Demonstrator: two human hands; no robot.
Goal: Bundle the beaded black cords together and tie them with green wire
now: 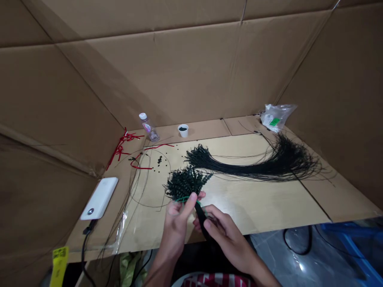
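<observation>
My left hand [178,217] is closed on a bundle of black cords [186,182] just below its beaded ends, where a thin green band [179,199] wraps it. Lower down, my right hand [222,231] grips the same bundle's dark stem, fingers curled round it. The beaded ends fan up and to the right above my hands, over the light board [257,203]. A second, longer bundle of black cords [254,163] lies flat on the board beyond, beaded tips to the left, loose tails spreading right.
A white power bank [100,198] with a cable sits at the left edge. Red cords [125,145], loose black beads [159,160], a small plastic bottle [149,127], a white cup of beads [183,130] and a plastic bag [275,115] lie at the back. Cardboard walls surround the board.
</observation>
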